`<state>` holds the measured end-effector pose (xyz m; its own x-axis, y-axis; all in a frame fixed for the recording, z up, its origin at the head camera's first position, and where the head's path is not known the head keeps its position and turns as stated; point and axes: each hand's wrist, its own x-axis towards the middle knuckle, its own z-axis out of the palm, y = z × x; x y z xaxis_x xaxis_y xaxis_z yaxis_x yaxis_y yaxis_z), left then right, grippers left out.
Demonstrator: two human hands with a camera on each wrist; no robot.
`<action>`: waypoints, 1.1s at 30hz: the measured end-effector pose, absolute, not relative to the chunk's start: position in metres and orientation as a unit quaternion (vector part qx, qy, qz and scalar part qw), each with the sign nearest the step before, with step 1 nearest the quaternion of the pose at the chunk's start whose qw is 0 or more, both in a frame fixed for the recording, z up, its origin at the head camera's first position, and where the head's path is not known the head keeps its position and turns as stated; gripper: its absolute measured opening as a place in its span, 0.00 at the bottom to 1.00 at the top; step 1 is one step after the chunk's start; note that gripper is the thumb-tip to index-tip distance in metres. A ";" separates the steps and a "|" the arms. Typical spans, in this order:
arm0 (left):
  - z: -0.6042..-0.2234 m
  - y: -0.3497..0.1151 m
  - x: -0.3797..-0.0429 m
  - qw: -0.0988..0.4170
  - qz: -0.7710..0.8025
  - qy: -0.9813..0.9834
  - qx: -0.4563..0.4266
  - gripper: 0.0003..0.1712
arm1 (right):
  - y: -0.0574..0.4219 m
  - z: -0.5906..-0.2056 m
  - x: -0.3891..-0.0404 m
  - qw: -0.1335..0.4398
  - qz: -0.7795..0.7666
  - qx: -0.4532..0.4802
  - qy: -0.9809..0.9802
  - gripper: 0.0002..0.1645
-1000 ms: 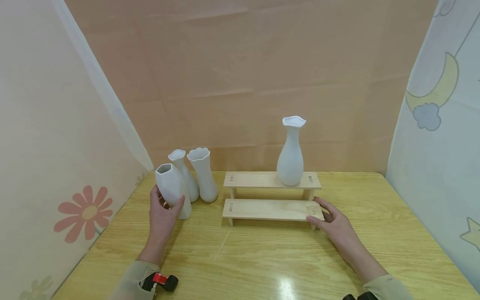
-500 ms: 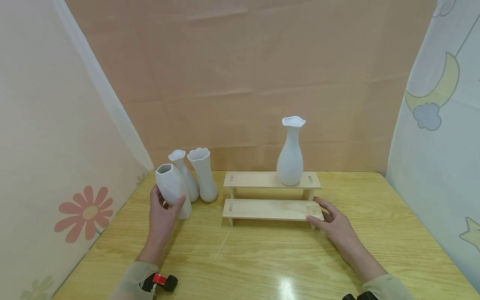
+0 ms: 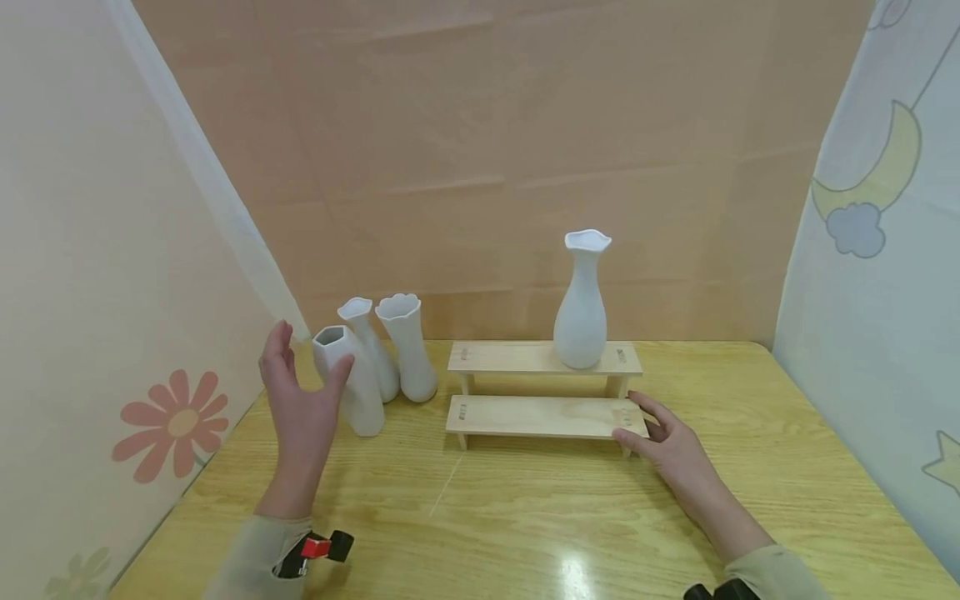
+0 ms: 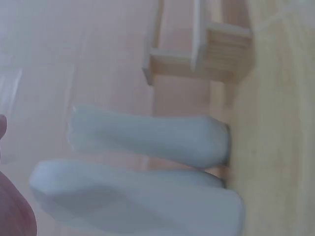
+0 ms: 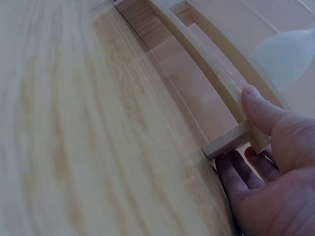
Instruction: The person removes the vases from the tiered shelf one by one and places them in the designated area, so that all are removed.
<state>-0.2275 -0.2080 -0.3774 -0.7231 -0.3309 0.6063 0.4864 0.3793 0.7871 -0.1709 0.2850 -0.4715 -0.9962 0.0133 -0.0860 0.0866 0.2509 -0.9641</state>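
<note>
A white faceted vase (image 3: 360,392) stands upright at the left, in front of two other white vases. My left hand (image 3: 303,421) is raised beside it, fingers extended and thumb apart, with the thumb overlapping the vase's upper side in the head view. In the left wrist view, only part of that hand (image 4: 15,209) shows at the edge, away from the vases. My right hand (image 3: 681,458) grips the right end of the two-tier wooden stand (image 3: 540,415). Its thumb (image 5: 257,105) lies against the lower board's edge, with the fingers curled round the end by the leg.
Behind the faceted vase stand a wavy-rimmed vase (image 3: 382,367) and a scalloped-rim vase (image 3: 408,350). A tall white vase (image 3: 581,321) sits on the stand's upper tier (image 3: 502,357). Everything is on a wood-grain table (image 3: 510,517), with hanging cloth (image 3: 480,167) on three sides.
My left hand has let go of the faceted vase and moved up and left, its fingers straightening. The vase stays standing. The right hand keeps its hold on the stand.
</note>
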 end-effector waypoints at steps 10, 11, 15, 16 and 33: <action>-0.334 -0.150 -0.209 0.400 -0.527 -0.737 -0.137 0.52 | 0.285 -0.471 -0.170 0.022 -0.616 0.029 0.787 0.57; -0.333 -0.145 -0.209 0.399 -0.523 -0.739 -0.147 0.53 | 0.285 -0.471 -0.169 0.020 -0.615 0.030 0.787 0.57; -0.330 -0.123 -0.213 0.402 -0.507 -0.738 -0.194 0.52 | 0.285 -0.471 -0.169 0.022 -0.609 0.031 0.792 0.57; -0.330 -0.117 -0.214 0.402 -0.504 -0.737 -0.204 0.53 | 0.285 -0.471 -0.169 0.023 -0.608 0.031 0.793 0.57; -0.323 -0.022 -0.223 0.280 -0.551 -0.734 -0.282 0.49 | 0.282 -0.472 -0.170 0.026 -0.618 0.030 0.785 0.58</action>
